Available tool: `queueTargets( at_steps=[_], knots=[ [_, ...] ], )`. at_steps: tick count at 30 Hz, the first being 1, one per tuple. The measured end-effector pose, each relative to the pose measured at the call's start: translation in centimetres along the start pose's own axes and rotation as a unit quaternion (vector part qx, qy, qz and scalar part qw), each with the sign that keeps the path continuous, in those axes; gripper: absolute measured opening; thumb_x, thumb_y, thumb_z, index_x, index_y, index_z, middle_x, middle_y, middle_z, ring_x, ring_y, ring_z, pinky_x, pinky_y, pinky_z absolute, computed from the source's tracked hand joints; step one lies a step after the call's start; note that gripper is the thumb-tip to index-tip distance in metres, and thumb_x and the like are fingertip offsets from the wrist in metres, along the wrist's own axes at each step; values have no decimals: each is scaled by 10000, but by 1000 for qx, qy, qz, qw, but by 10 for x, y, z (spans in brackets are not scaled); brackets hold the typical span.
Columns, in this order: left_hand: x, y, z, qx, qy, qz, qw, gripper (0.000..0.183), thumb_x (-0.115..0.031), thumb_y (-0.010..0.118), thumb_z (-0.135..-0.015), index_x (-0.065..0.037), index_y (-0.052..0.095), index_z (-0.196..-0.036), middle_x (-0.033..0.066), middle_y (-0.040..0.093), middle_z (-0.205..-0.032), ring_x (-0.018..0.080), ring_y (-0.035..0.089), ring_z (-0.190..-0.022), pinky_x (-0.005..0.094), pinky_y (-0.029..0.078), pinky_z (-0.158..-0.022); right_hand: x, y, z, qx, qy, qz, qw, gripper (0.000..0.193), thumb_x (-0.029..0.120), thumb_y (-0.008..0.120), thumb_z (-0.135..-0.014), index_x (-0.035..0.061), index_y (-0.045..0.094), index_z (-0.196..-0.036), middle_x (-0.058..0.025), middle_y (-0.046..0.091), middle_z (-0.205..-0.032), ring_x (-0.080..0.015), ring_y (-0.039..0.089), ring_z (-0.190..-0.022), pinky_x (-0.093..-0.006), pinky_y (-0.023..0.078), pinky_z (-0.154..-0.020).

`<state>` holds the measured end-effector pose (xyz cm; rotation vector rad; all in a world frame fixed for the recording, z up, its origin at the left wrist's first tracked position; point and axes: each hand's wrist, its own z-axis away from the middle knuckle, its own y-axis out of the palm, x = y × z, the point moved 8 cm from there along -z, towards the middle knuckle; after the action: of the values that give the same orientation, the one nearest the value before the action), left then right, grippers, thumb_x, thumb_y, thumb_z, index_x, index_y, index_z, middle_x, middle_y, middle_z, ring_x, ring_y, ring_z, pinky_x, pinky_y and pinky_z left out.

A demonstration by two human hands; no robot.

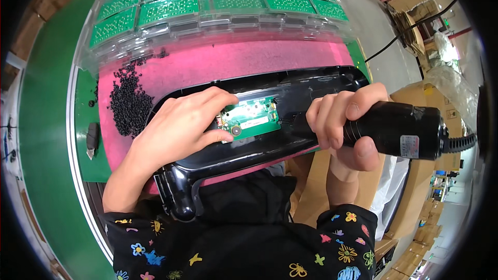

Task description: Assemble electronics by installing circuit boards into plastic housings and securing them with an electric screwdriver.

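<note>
A green circuit board (254,122) lies inside a long, shallow black plastic housing (306,85) with a stub at its near left corner. My left hand (179,124) spans the board's left end, thumb at the near edge and fingers at the far edge, holding it in the housing. In my right hand (347,122) is a black electric screwdriver (399,129), lying nearly level, its fingers wrapped round the front of the body. The screwdriver's nose points left at the board's right edge; whether the bit touches a screw there I cannot tell.
A pink mat (228,54) lies under the housing. Loose small black screws (129,101) are heaped at its left, with a dark-handled knife (92,140) beyond. Clear trays of green boards (171,10) stand at the back. Cardboard boxes (311,192) are close on the right.
</note>
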<state>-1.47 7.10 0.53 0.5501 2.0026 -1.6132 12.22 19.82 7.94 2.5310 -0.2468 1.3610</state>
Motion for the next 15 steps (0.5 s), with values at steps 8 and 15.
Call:
queueTargets(
  at_steps=[8,15],
  knots=[
    [0,4,-2,41,2,-12,999,544,-261,803,-727,-47,586,-1177,91,607,-1202,331,636,-1034,410,539,-818,-21,-4,-4,5,29,-16,999,355,282,686,-885,79,454,-1060,-6,521,-653,-127,497,-531,-296,403,-538],
    [1,4,2,46,10,-14,999,519,-242,790,-749,-46,572,-1177,88,589,-1222,314,633,-1057,404,547,-818,-34,7,-5,36,88,-86,992,372,135,764,-806,15,511,-1051,-30,515,-677,-116,484,-610,-267,394,-565]
  ],
)
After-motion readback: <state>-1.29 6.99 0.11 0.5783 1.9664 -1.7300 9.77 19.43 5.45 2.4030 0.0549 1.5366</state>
